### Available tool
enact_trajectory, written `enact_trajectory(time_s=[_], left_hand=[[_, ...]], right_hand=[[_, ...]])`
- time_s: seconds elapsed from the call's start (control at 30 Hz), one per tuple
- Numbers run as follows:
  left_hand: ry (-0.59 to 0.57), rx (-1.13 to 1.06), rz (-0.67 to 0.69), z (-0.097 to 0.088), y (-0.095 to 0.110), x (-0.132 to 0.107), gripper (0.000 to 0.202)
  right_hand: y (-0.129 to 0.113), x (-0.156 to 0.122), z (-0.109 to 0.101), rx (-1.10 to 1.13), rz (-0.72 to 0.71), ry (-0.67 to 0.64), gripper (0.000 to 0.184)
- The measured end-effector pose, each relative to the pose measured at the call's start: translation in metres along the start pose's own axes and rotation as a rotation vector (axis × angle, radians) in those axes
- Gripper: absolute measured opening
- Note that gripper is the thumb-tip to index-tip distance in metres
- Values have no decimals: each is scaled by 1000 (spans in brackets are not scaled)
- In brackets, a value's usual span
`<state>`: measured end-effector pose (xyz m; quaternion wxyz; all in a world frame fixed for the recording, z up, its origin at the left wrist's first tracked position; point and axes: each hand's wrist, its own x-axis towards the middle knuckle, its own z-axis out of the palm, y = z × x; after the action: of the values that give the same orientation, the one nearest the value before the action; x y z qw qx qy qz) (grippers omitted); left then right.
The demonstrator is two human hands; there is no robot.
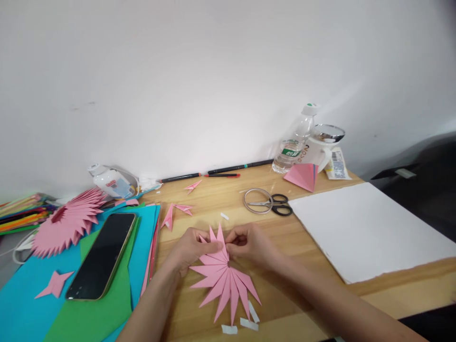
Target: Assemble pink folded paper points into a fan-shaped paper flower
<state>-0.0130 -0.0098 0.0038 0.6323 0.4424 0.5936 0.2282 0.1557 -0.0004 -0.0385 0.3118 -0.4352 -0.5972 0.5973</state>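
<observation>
A pink folded-paper fan of pointed petals (223, 280) spreads over the wooden table in front of me, with a gap on its right side. My left hand (195, 247) pinches its upper petals from the left. From the right, my right hand (245, 242) has thumb and forefinger closed on the edge of the topmost petal. White strips of tape or paper (248, 324) lie by the lower petal tips, and one more small white strip (224, 216) is above the hands. Several small pink folded pieces (169, 216) rest beyond my left hand.
On the left, a phone (103, 256) lies on green and blue paper (21, 285), near a larger pink pleated ring (67, 223). Scissors (281, 204) overlap a metal ring (245, 204). A white board (374, 232) covers the right; a water bottle (294, 142) and mug (317, 152) stand behind.
</observation>
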Motion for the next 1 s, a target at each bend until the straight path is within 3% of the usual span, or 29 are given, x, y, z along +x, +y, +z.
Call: enact_trajectory(time_s=[0.17,0.33,0.43,0.53,0.67,0.87,1.0], left_hand=[[21,6,-5,0,0,1,36],[30,0,4,-3,-4,2,37],[23,27,17,-3,-5,3,37],[35,27,6,-2,-3,2,37],[46,0,-38,-1,-1,0,36],[29,-88,-47,-4,-4,2,33],[19,-103,-47,-4,-4,3,32]], right_hand=[[-1,-2,3,-174,-131,91,12],[-1,1,-2,90,-5,-53,9],[-1,0,-1,36,-12,-20,8],[-2,-2,2,-150,-105,20,7],[-2,-2,1,-411,-336,81,15],[-13,-1,-14,-282,-292,83,11],[-20,-3,-23,-347,-409,-45,10]])
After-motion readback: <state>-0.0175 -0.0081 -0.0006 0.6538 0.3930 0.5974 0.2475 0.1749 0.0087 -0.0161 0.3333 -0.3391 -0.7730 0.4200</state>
